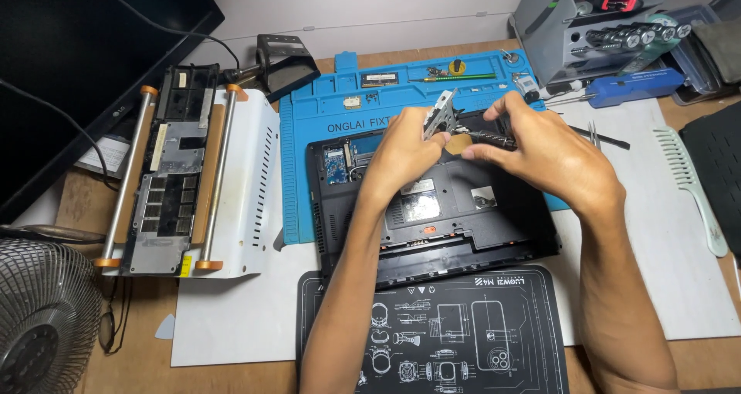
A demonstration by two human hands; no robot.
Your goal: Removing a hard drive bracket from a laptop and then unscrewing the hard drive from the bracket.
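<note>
Black diagram mat (432, 328) sits nearest, forearms reaching over it. Left hand (401, 156) pinches a small metal bracket (438, 114) upright; right hand (549, 156) is closed around a screwdriver (488, 137), tip at the bracket. Both hover above the opened laptop base (432, 209) on the blue repair mat (309, 155). Looks like a screw being worked; steady alignment needed.

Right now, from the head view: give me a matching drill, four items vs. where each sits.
Items:
1. metal bracket
2. screwdriver
3. pale green comb
4. fan grille

Places:
A. bottom left corner
B. in the left hand
C. far right, on the white sheet
D. in the right hand

Pairs: 1-B, 2-D, 3-C, 4-A
</note>
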